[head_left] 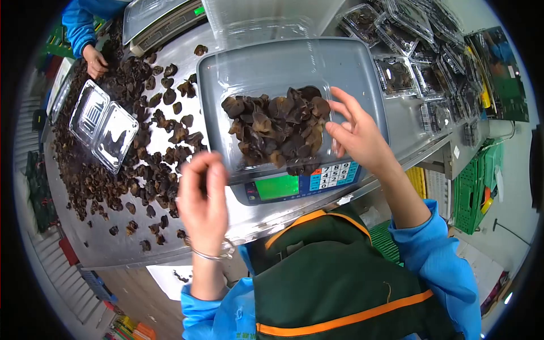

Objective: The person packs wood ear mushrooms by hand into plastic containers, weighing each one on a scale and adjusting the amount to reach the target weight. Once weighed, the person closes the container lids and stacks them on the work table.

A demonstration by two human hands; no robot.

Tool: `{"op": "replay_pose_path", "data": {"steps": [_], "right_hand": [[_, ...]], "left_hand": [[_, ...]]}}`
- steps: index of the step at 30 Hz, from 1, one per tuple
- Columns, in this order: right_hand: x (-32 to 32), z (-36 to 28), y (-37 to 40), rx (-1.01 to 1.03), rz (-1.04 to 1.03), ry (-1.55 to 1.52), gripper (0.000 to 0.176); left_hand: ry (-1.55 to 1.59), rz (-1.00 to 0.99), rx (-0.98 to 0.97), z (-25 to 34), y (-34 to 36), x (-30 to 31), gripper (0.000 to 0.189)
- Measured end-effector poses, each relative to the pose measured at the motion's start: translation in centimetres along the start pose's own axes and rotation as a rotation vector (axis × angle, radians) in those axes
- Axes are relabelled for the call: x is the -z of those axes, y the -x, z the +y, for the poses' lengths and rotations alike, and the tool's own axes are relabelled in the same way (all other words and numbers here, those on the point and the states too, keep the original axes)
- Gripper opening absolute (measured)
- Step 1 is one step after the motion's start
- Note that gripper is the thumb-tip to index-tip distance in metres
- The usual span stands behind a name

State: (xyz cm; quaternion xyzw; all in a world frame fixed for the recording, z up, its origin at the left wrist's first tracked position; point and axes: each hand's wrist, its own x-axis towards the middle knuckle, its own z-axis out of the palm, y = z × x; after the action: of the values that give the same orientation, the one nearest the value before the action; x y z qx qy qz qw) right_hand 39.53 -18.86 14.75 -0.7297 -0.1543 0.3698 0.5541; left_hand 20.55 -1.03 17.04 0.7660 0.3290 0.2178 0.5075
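A clear plastic clamshell box (235,156) stands on the grey scale pan (362,73), its lid raised at the back. Dark brown wood ear mushrooms (277,124) are heaped in it. At the box's right wall is my right hand (360,133), fingers apart, the fingertips at or very near the plastic. My left hand (204,198), blurred, hovers off the pan's front left corner; its thumb and forefinger are apart, and I see nothing held. Below the pan, the scale (246,195) shows a green display and a keypad.
Loose wood ear mushrooms (164,175) cover the table's left side, with an open clamshell box (116,133) on top. Several filled boxes (396,76) are stacked at right. Another person's hand (95,61) reaches into the pile beside a second scale (164,28).
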Motion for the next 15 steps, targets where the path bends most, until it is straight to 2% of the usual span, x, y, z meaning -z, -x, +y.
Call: {"op": "replay_pose_path", "data": {"steps": [1, 2, 4, 5, 6, 8, 9, 10, 12, 14, 15], "right_hand": [[-0.2, 0.2, 0.1, 0.064, 0.112, 0.064, 0.049], [-0.1, 0.4, 0.3, 0.064, 0.105, 0.080, 0.049], [0.2, 0.5, 0.5, 0.497, 0.338, 0.662, 0.027], [-0.1, -0.3, 1.2, 0.508, 0.302, 0.590, 0.012], [-0.1, -0.7, 2.1, 0.502, 0.294, 0.595, 0.012], [0.2, -0.8, 4.0, 0.441, -0.005, 0.676, 0.017], [-0.4, -0.4, 4.5, 0.439, -0.004, 0.673, 0.017], [-1.3, 0.2, 4.9, 0.502, 0.049, 0.775, 0.017], [-2.0, 1.7, 4.8, 0.570, 0.100, 0.873, 0.018], [-1.9, 2.7, 4.4, 0.608, 0.058, 0.900, 0.020], [-1.5, 2.2, 4.5, 0.612, 0.004, 0.862, 0.016]], "left_hand": [[0.000, -0.020, -0.003, 0.4, -1.4, 0.4, 0.015], [0.001, -0.037, -0.007, 0.9, -2.7, 0.5, 0.015], [-0.039, -0.116, -0.145, 1.5, -4.8, -0.5, 0.015], [0.059, -0.139, -0.117, 1.4, -5.3, -0.9, 0.014], [0.063, -0.138, -0.107, 1.1, -5.1, -0.7, 0.014], [-0.234, 0.032, -0.316, 0.1, -4.6, 0.1, 0.014], [-0.272, 0.038, -0.229, -0.7, -4.0, 0.5, 0.014], [-0.246, 0.010, -0.044, -1.4, -3.3, 0.7, 0.013], [-0.364, -0.032, -0.119, -2.8, -2.3, -0.1, 0.020], [-0.522, -0.154, -0.033, -1.4, -1.6, -1.3, 0.034], [-0.563, -0.134, -0.081, -1.7, -1.7, -1.9, 0.034]]}}
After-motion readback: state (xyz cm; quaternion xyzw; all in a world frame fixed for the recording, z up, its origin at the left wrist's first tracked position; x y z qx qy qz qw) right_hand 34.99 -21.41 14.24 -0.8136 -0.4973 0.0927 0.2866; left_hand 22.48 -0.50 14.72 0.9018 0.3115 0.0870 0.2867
